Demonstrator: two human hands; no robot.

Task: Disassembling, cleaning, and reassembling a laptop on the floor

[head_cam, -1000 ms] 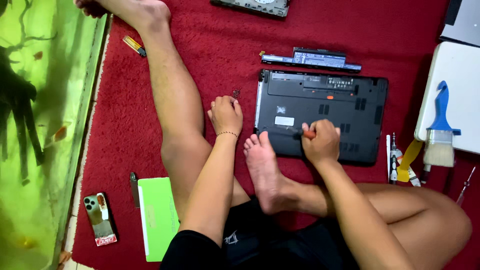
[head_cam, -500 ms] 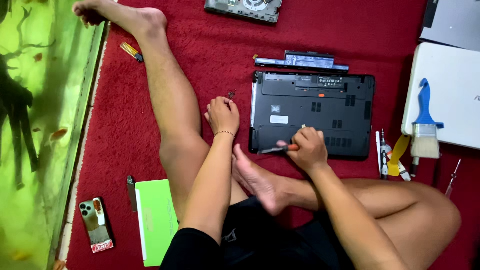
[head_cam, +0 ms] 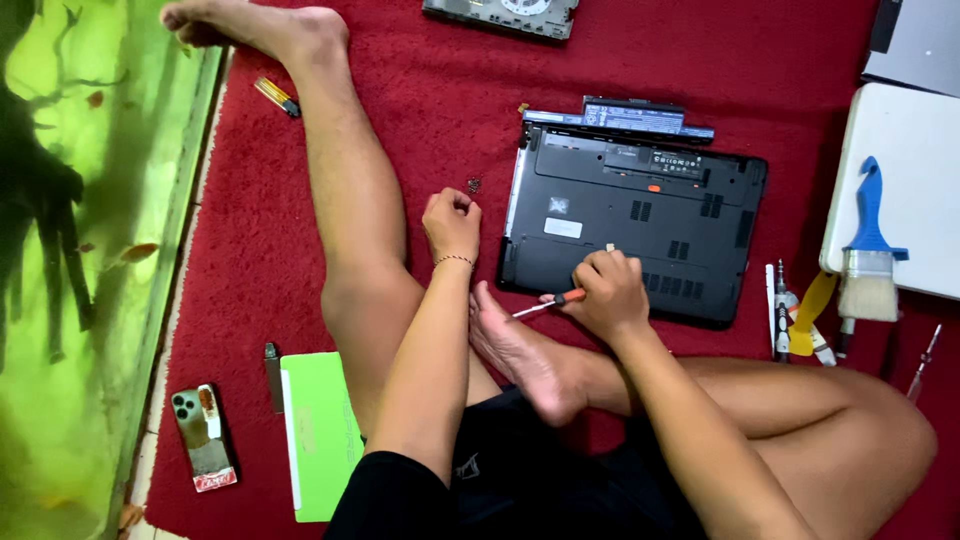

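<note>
Right hand gripping screwdriver over laptop; left hand loosely curled near screws; could scatter them into carpet.

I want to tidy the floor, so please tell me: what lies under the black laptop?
The upside-down laptop lies on the red carpet. Its long battery sticks out at the far edge. Whatever sits directly beneath it is covered. The right hand rests on top with a screwdriver.
</note>
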